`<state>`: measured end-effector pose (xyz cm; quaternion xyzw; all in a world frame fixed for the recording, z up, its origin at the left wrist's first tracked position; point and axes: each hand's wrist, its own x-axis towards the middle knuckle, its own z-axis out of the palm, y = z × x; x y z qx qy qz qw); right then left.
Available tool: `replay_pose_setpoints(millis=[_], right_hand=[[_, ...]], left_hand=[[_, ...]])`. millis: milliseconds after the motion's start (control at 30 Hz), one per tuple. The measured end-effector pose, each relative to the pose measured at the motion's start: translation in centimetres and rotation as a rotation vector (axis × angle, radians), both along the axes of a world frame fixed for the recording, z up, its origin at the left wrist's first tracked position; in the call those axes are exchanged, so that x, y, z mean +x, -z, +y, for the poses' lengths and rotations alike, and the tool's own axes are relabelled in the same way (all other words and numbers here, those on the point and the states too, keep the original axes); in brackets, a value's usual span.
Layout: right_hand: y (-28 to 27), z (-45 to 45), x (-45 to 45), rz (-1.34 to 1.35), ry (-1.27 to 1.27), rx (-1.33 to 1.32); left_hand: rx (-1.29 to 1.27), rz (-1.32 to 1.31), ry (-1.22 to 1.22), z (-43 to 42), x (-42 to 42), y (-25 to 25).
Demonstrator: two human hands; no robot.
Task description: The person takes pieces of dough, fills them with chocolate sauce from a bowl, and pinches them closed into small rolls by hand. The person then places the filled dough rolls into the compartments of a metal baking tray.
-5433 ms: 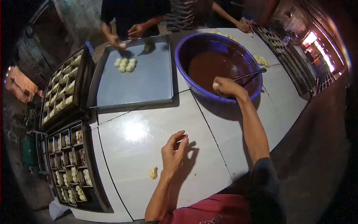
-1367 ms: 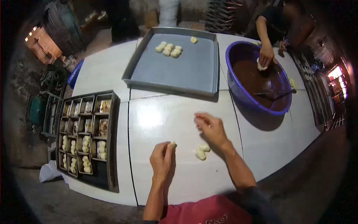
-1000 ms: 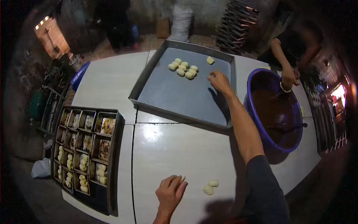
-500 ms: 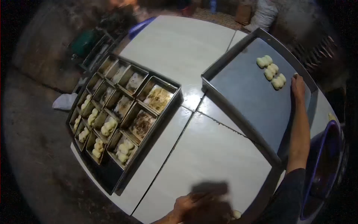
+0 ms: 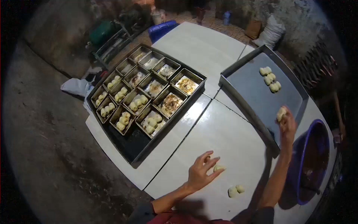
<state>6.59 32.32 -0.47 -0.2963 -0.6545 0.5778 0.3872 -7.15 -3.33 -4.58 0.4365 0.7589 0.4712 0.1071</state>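
Observation:
My right hand [image 5: 288, 127] is closed on a pale dough piece [image 5: 281, 114], held over the near part of the large grey tray [image 5: 242, 80]. More dough pieces [image 5: 269, 78] sit in a short row on that tray. Lower down, my left hand [image 5: 199, 172] is over the white table, its thumb and forefinger around another small dough piece [image 5: 219, 168]. A pair of dough lumps [image 5: 235, 190] lies on the table to its right. On the left, a dark tray [image 5: 138, 143] bears several metal loaf tins [image 5: 156, 108]; the nearer ones contain dough, the farther ones show bare, stained bottoms.
A purple tub [image 5: 302, 160] stands by the table's right edge. The white tiled table [image 5: 209, 123] has dark seams. Behind it are a blue container [image 5: 161, 30] and a white sack [image 5: 271, 33]; another white bag [image 5: 76, 86] lies on the floor at left.
My right hand has drawn back from the tray's far right side with a dough piece. My left hand has come up from the bottom edge. The camera view has shifted.

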Motion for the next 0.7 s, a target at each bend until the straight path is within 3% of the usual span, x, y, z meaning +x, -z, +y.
replay_pose_setpoints(millis=[100, 233, 267, 300, 400, 500, 600, 633, 700], right_hand=[[-1.5, -12.7, 0.4, 0.183, -0.129, -0.311], [-5.3, -25.1, 0.2, 0.097, 0.099, -0.668], [-2.9, -26.0, 1.2, 0.213, 0.073, -0.618], [-3.9, -27.6, 1.0, 0.232, 0.121, -0.643], [-3.1, -28.0, 4.7, 0.073, 0.109, -0.657], [-2.9, -28.7, 7.4, -0.017, 0.134, -0.612], [-3.3, -29.2, 9.1, 0.05, 0.27, -0.491], [-3.3, -29.3, 9.5, 0.077, 0.313, -0.45], [-3.1, -29.3, 10.2, 0.197, 0.355, -0.37]], left_hand=[[0.101, -0.423, 0.007, 1.2, 0.7, -2.1], [-0.005, -0.927, 0.276, 2.2, 0.8, -6.2], [-0.062, -1.045, 0.315, 2.2, 0.9, -6.6], [-0.125, -1.163, 0.365, 2.1, 1.3, -6.8], [-0.062, -1.254, 0.458, 2.1, 3.4, -5.5], [-0.15, -0.999, 0.649, 2.7, 4.2, -5.9], [-0.079, -0.873, 0.621, 3.5, 6.7, -6.4], [-0.012, -0.767, 0.594, 3.7, 7.6, -7.4], [0.268, -0.318, 0.511, 5.1, 9.9, -7.3]])
